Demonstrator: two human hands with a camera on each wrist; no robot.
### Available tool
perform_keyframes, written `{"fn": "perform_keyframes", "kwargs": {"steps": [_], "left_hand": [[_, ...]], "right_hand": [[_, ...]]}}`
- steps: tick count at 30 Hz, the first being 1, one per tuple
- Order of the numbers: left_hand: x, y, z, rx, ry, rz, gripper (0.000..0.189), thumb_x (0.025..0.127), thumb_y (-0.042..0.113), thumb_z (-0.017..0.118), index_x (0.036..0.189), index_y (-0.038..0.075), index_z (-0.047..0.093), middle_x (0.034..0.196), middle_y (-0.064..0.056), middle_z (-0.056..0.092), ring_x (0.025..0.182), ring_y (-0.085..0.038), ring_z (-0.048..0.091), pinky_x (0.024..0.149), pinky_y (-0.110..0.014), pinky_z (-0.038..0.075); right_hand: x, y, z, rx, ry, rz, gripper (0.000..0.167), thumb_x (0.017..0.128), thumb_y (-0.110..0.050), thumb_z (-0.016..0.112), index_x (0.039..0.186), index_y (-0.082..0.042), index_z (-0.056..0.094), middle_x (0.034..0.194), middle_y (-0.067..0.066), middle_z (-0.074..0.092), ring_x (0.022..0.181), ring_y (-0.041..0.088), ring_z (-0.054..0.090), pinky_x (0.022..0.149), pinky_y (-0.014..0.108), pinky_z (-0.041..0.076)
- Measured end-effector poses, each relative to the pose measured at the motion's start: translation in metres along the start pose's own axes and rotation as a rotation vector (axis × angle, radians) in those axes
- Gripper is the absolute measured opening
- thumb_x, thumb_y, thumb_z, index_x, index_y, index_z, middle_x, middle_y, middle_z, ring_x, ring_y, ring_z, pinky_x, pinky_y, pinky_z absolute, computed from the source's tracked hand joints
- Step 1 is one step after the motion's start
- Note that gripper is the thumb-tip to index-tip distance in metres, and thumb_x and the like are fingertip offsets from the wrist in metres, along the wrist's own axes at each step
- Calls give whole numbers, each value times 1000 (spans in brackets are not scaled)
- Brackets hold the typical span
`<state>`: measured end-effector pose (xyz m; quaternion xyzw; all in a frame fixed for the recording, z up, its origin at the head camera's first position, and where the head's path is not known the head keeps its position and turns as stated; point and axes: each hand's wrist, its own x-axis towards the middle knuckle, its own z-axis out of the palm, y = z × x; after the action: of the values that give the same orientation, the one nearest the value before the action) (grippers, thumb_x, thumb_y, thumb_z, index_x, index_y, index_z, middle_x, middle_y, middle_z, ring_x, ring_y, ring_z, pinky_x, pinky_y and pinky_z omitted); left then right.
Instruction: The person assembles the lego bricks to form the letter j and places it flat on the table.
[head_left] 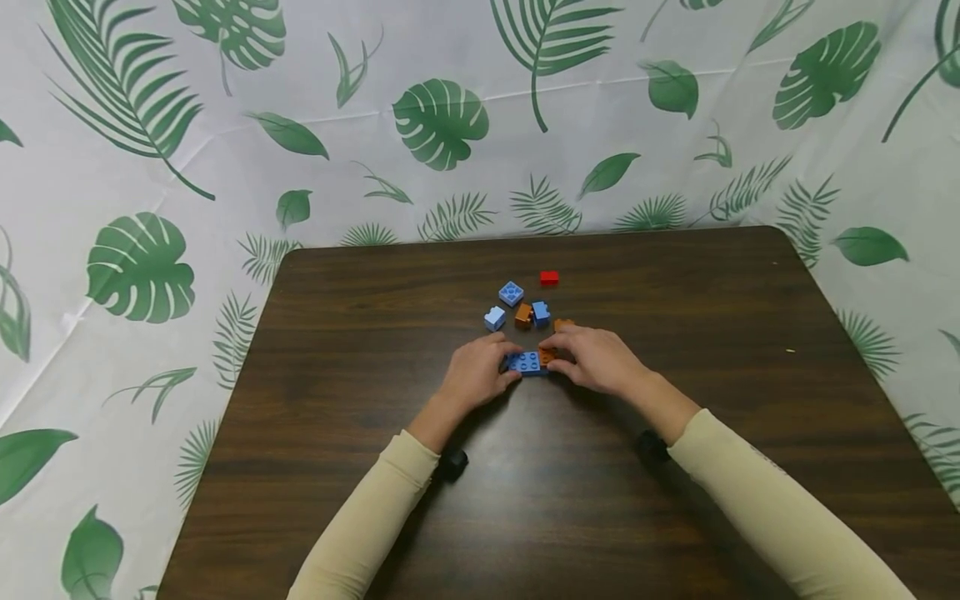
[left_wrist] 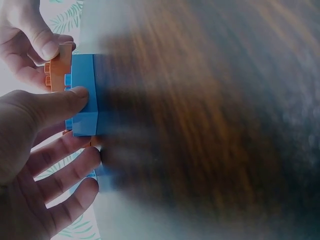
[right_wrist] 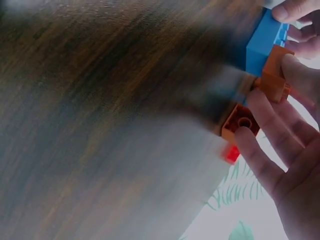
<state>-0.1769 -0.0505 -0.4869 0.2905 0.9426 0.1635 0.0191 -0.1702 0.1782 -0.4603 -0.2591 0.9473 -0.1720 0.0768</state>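
A long blue toy building brick (head_left: 527, 362) lies on the table between the two hands, studs up. My left hand (head_left: 478, 372) pinches its left end, with the thumb on the near side in the left wrist view. Between thumb and fingers my right hand (head_left: 597, 360) holds an orange building brick (right_wrist: 272, 75). That orange brick sits over the blue brick's right end; whether it is fully pressed down I cannot tell. Another orange brick (right_wrist: 240, 120) lies on its side close to the right fingertips, its hollow underside showing.
Beyond the hands lie loose bricks on the dark wooden table (head_left: 337, 375): a light blue one (head_left: 494, 317), a blue one showing its underside (head_left: 512, 292), an orange one (head_left: 523, 316), a blue one (head_left: 541, 313) and a red one (head_left: 549, 277). A leaf-patterned cloth (head_left: 337, 167) hangs behind the table.
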Motion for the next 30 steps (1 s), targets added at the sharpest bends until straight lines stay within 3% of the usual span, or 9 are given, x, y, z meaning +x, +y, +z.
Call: {"fn": "perform_keyframes", "kwargs": {"steps": [8,10,14,17,20,24,26,30], "left_hand": [[1,-4,-2,-5,18,6,36,86,40,76,116,21,73,103,5,65,84,-11,60,71,-33,50],[2,-8,-4,-41,70,-10,33,86,42,74,111,21,74,100,6,68,82,-11,62,69,-33,50],[8,-24,-10,-137,265,-90,21,88,35,73,101,19,73,90,4,70,73,-10,63,63,-34,50],[14,-37,-15,-142,331,-157,23,88,22,72,110,17,70,99,0,67,82,-15,62,64,-38,50],[19,-49,-16,-99,226,-194,46,87,15,69,132,18,59,118,-4,60,102,-22,57,73,-44,51],[24,-58,-14,-100,64,-159,63,90,22,71,147,19,45,133,-7,53,118,-29,49,88,-49,45],[27,-59,-13,-136,41,-130,63,91,26,71,148,20,45,134,-8,52,118,-29,48,91,-50,42],[30,-62,-10,-194,55,-105,51,93,28,69,141,23,54,132,-6,54,116,-28,47,92,-50,39]], "right_hand": [[2,-2,0,-15,-15,20,36,93,-33,69,126,-19,68,109,1,65,75,15,56,72,42,50],[3,-2,-1,-11,-18,16,35,93,-32,69,126,-18,68,107,1,64,74,15,56,71,41,50],[3,-3,-2,-10,-29,15,36,93,-32,69,126,-18,67,114,3,65,81,17,60,75,44,51],[3,-4,-4,-12,-40,25,36,93,-31,69,126,-18,67,121,4,65,89,20,63,81,48,51],[3,-5,-5,-11,-52,31,36,92,-31,70,126,-18,68,123,4,65,94,22,64,83,49,50],[5,-6,-7,-21,-72,34,36,92,-32,71,124,-18,68,122,4,66,95,22,63,85,49,50],[5,-7,-8,-27,-80,34,36,91,-32,71,124,-18,68,121,4,66,93,21,63,84,49,50],[7,-7,-9,-38,-88,36,36,91,-32,71,124,-18,68,119,3,66,91,20,62,83,47,50]]}}
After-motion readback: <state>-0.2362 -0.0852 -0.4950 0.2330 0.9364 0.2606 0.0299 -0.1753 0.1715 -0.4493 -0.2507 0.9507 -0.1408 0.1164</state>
